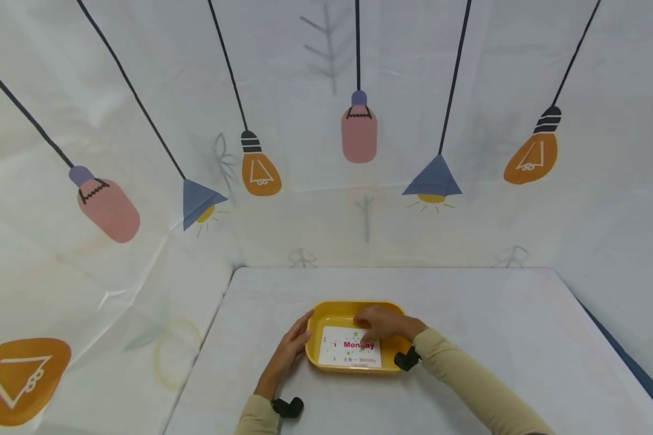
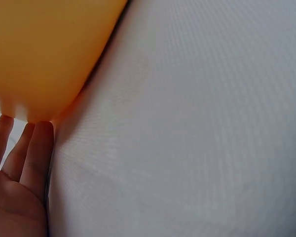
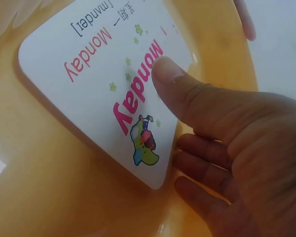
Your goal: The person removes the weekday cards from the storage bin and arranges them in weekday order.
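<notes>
A yellow tray [image 1: 334, 311] holds a white card [image 1: 334, 347] printed with "Monday" in pink, small green stars and a cartoon figure. My left hand [image 1: 290, 350] rests against the tray's left side, and in the left wrist view its straight fingers [image 2: 38, 158] touch the outer wall. Over the tray's right part reaches my right hand [image 1: 386, 323]. In the right wrist view its thumb [image 3: 170, 79] is over the card's face, while the other fingers [image 3: 204, 170] lie along the card's edge. Whether the thumb presses on the card is unclear.
The tray stands on a white table [image 1: 468, 338]. Behind and beside it hangs a pale cloth backdrop [image 1: 305, 223] printed with coloured lamps. A small black device [image 1: 288, 408] is worn on the left wrist, and another black device [image 1: 407, 359] on the right.
</notes>
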A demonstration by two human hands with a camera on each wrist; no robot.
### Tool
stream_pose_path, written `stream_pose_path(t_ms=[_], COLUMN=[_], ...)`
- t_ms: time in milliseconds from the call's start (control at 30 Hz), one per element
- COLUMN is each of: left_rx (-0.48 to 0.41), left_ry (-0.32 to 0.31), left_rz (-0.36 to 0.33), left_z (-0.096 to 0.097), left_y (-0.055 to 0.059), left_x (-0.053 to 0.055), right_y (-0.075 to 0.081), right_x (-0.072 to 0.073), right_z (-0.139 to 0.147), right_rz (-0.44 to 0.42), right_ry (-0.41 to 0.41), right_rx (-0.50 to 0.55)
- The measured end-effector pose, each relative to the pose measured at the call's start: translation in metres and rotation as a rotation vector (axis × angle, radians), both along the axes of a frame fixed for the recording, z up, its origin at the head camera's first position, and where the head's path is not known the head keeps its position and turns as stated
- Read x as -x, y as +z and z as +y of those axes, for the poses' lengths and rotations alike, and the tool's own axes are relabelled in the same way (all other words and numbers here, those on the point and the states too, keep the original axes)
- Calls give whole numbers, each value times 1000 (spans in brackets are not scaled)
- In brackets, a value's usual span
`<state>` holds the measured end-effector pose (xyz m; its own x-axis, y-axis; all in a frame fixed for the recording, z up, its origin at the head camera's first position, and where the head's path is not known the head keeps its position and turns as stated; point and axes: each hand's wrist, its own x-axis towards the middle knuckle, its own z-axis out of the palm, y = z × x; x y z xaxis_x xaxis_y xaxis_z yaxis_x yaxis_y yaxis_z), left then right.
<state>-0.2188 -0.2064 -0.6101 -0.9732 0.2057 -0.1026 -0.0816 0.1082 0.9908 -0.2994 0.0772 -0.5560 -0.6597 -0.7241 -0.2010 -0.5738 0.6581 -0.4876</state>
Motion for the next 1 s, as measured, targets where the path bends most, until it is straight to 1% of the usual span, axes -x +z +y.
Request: stream_pose_path(t_ms=[100, 233, 367, 600, 833, 1000], left_rx=[-6, -9, -12, -17, -29, -25], left_ry=[5, 10, 5, 4, 0, 2], left_rz=[6, 2, 4, 9, 9, 18], left_z=[1, 1, 1, -1, -1, -1], left_y=[0, 0, -1, -2, -1, -2], left_x=[0, -1, -2, -1, -2, -1], right_y=[1, 0, -4, -5, -3, -7], right_x=[-1, -2, 0, -1, -4, -3], right_z=[-1, -3, -5, -7, -9, -8], right_rz=[21, 21, 34, 77, 94, 90], right_ry=[24, 52, 52, 77, 81, 79], right_rx=[-13, -29, -82, -110, -115, -94])
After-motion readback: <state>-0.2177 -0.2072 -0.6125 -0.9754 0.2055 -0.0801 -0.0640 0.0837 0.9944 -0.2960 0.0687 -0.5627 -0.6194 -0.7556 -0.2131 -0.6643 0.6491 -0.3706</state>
